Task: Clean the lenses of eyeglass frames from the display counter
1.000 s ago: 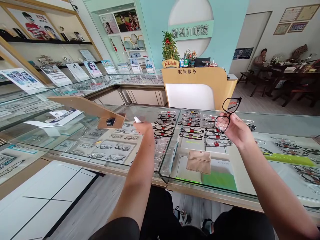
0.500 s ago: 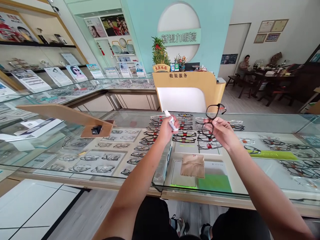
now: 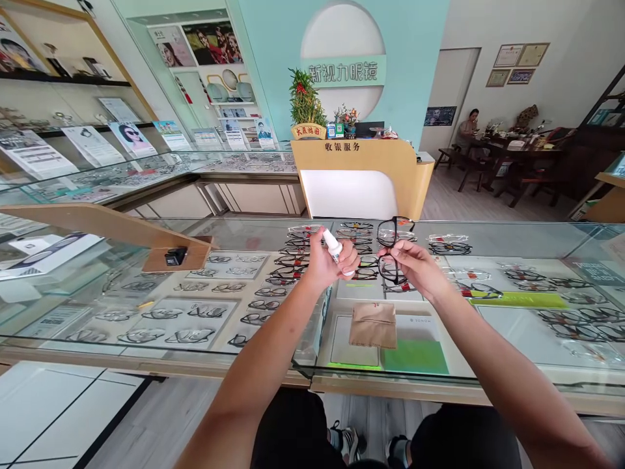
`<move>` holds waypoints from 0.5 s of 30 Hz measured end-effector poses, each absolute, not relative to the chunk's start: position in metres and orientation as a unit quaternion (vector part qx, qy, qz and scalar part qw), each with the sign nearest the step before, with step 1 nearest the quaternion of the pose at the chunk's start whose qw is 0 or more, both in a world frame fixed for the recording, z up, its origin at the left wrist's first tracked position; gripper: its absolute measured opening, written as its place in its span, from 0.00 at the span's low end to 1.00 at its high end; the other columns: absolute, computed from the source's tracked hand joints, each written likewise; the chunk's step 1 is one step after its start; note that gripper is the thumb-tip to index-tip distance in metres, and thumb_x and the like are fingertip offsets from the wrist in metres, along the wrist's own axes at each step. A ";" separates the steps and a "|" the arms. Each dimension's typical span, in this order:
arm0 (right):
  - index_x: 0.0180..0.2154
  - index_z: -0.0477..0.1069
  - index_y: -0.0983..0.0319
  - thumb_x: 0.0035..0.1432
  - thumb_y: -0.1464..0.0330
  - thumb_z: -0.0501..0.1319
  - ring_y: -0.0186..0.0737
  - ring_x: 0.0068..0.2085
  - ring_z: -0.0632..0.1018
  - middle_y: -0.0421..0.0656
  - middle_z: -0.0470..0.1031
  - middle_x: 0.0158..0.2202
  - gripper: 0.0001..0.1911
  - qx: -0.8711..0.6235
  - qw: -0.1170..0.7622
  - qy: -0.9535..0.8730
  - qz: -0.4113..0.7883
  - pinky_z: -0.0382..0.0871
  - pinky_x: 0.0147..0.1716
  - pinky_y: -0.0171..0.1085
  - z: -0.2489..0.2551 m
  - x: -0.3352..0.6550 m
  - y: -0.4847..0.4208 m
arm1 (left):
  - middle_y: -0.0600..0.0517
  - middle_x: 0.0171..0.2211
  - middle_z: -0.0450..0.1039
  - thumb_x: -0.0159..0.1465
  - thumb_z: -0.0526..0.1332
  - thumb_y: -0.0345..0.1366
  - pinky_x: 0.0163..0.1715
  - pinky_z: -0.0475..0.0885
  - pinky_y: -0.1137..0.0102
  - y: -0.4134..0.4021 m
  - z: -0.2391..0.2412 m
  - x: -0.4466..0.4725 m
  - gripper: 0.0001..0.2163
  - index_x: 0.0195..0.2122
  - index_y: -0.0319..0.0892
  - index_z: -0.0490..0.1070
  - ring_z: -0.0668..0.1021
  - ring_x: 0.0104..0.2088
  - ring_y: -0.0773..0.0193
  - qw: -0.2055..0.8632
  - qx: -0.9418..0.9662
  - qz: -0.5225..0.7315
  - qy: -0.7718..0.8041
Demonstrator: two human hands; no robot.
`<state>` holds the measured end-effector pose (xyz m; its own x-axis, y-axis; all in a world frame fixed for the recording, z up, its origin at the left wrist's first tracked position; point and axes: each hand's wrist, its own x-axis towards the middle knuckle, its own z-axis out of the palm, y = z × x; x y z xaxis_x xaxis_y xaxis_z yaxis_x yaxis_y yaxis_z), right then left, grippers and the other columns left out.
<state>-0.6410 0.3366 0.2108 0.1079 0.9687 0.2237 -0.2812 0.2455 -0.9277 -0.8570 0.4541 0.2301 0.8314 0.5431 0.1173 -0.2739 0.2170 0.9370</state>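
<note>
Two hands at work over the glass counter, both occupied. Right hand: thumb and fingers pinched narrow on a pair of black glasses, held up in the air so that one lens sits above the other, an arm of the frame reaching off to the right. Left hand: closed around a small white bottle, its narrow top tilted up and to the left, its lower end showing beneath the curled fingers.

Change noted: a second ago the left hand was out over the trays on the left, well apart from the right. It has since come across, and the glasses have shifted inward to meet it. Bottle and glasses are now just beside each other, not touching as far as I can judge; at this angle the gap is hard to read. Consequence: both items are within one small working space in front of the person.

Surroundings: brown cloth, lying on the glass nearer the person, below the hands, neither hand on it. Display frames in rows under the glass on both sides. Wooden stand to the left, small black box on its base. Cash desk beyond the counter; another person seated at the far right. Bottle label: not legible from here.
</note>
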 end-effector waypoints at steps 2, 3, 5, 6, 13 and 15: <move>0.33 0.80 0.55 0.55 0.54 0.81 0.45 0.48 0.85 0.42 0.87 0.40 0.16 -0.374 0.641 -0.459 0.489 0.76 0.53 0.44 0.209 -0.642 0.337 | 0.54 0.15 0.49 0.58 0.40 0.83 0.15 0.48 0.67 0.454 0.224 -0.854 0.41 0.18 0.48 0.58 0.57 0.17 0.64 0.743 0.603 0.268 0.116; 0.33 0.80 0.55 0.55 0.53 0.81 0.46 0.48 0.85 0.42 0.87 0.39 0.17 -0.375 0.639 -0.460 0.490 0.76 0.53 0.44 0.208 -0.643 0.338 | 0.53 0.15 0.52 0.59 0.43 0.82 0.16 0.48 0.67 0.454 0.221 -0.852 0.40 0.18 0.48 0.60 0.57 0.17 0.65 0.715 0.631 0.275 0.125; 0.33 0.80 0.54 0.54 0.53 0.81 0.46 0.48 0.85 0.42 0.87 0.39 0.17 -0.379 0.629 -0.464 0.495 0.76 0.54 0.45 0.205 -0.645 0.339 | 0.53 0.16 0.58 0.61 0.52 0.77 0.19 0.50 0.67 0.453 0.214 -0.848 0.36 0.20 0.46 0.65 0.59 0.18 0.66 0.625 0.703 0.300 0.156; 0.34 0.79 0.54 0.54 0.52 0.81 0.46 0.47 0.85 0.42 0.88 0.39 0.18 -0.381 0.625 -0.466 0.497 0.76 0.54 0.46 0.203 -0.646 0.339 | 0.53 0.17 0.60 0.63 0.54 0.74 0.21 0.52 0.67 0.453 0.211 -0.847 0.34 0.21 0.45 0.66 0.60 0.19 0.66 0.575 0.737 0.311 0.173; 0.36 0.79 0.54 0.56 0.54 0.80 0.47 0.48 0.86 0.41 0.87 0.38 0.16 -0.372 0.599 -0.488 0.514 0.76 0.56 0.47 0.194 -0.655 0.337 | 0.54 0.19 0.62 0.71 0.56 0.64 0.29 0.57 0.65 0.450 0.198 -0.846 0.30 0.22 0.45 0.62 0.63 0.23 0.64 0.446 0.804 0.327 0.217; 0.37 0.80 0.55 0.57 0.55 0.80 0.46 0.48 0.86 0.41 0.88 0.39 0.16 -0.368 0.594 -0.489 0.522 0.76 0.56 0.46 0.194 -0.655 0.337 | 0.54 0.20 0.63 0.71 0.55 0.65 0.27 0.56 0.65 0.452 0.196 -0.845 0.30 0.22 0.45 0.64 0.63 0.22 0.65 0.470 0.788 0.334 0.216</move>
